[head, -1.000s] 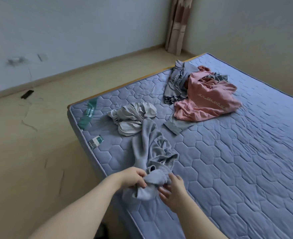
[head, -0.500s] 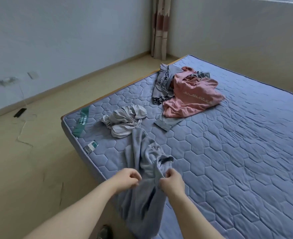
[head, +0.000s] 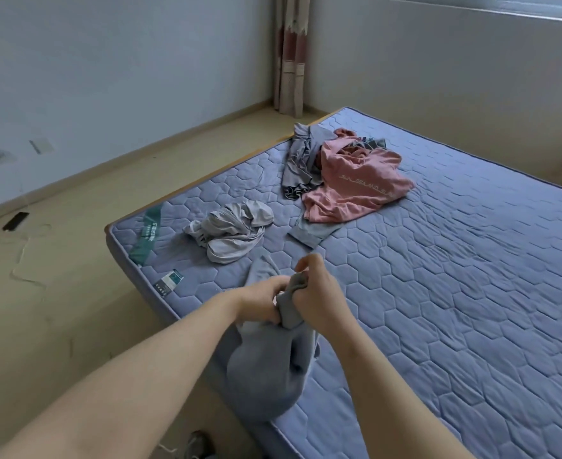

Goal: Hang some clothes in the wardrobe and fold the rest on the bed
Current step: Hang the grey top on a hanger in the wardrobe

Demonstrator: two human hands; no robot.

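Note:
A grey-blue garment [head: 266, 369] hangs bunched over the near corner of the blue quilted mattress [head: 455, 309]. My left hand [head: 263, 303] and my right hand [head: 319, 293] grip its upper edge close together, lifting it off the bed. Farther back lie a crumpled light grey garment [head: 233, 230], a pink top with lettering [head: 355, 183], a dark grey garment [head: 299, 164] and a grey-blue piece [head: 312, 231] sticking out from under the pink top. No wardrobe is in view.
Beige floor [head: 74, 260] runs along the left of the bed, with a dark object [head: 15, 221] near the white wall. A curtain [head: 289, 54] hangs in the far corner. A shoe [head: 196, 445] shows at the bottom edge.
Both hands have raised the grey-blue garment from the mattress and come closer together. Most of it now hangs off the near corner instead of lying stretched on the bed.

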